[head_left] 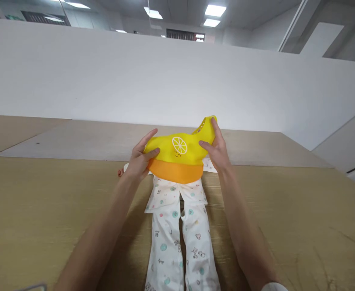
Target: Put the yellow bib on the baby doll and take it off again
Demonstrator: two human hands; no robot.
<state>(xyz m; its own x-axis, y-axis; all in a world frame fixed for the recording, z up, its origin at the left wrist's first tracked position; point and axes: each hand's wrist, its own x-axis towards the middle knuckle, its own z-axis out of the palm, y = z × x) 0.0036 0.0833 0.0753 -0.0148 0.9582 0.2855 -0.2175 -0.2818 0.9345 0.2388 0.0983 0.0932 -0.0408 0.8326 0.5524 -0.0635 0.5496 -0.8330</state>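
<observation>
Left hand (140, 158) pinches yellow bib (177, 159) at its left edge | right hand (216, 147) spread, gripping its raised end | bib's long axis runs across, rising rightward, over printed pajamas (177, 238) on bench (44, 202)

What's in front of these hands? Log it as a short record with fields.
Left hand: grips bib at its side
Right hand: grips bib's raised, holed end
Bib colour: yellow, orange lower band
Bib print: lemon slice, small face
Below bib: printed white pants, lying on table
</observation>
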